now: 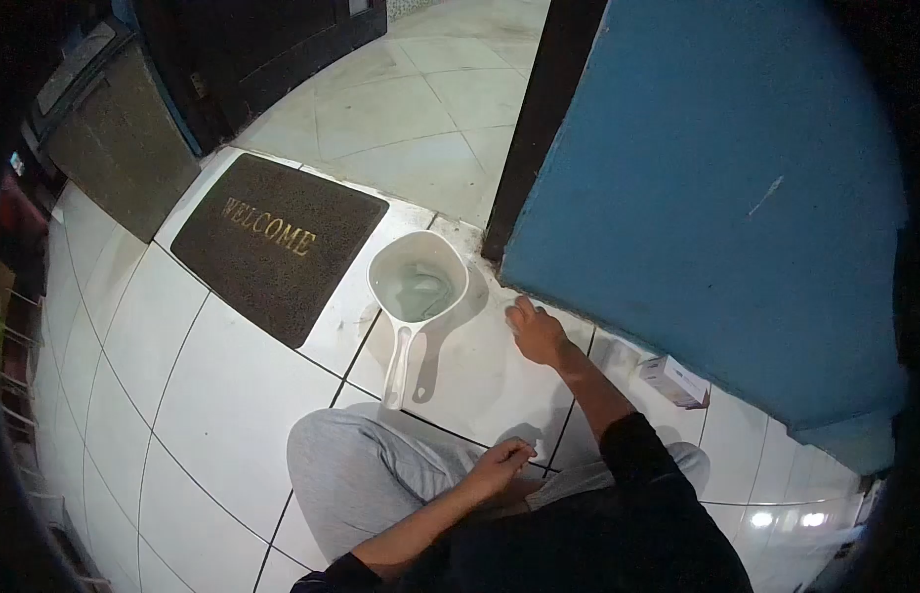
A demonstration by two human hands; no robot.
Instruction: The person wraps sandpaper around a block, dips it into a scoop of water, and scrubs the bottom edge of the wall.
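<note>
My right hand (535, 332) is stretched forward over the white floor tiles, close to the foot of the blue wall. Its fingers are curled together, and whatever they hold, if anything, is too small to make out. Near my lap, my left hand (503, 465) has its fingers pinched, with a small pale bit at the fingertips that I cannot identify. To the left of my right hand stands a white dipper (402, 366) with clear liquid inside, its handle pointing toward me. Neither hand touches the dipper.
A dark WELCOME mat (279, 247) lies left of the dipper, before a doorway. The blue wall (717, 198) rises at the right, with a small white box (674, 381) at its base. My crossed legs in grey trousers (346, 474) are below.
</note>
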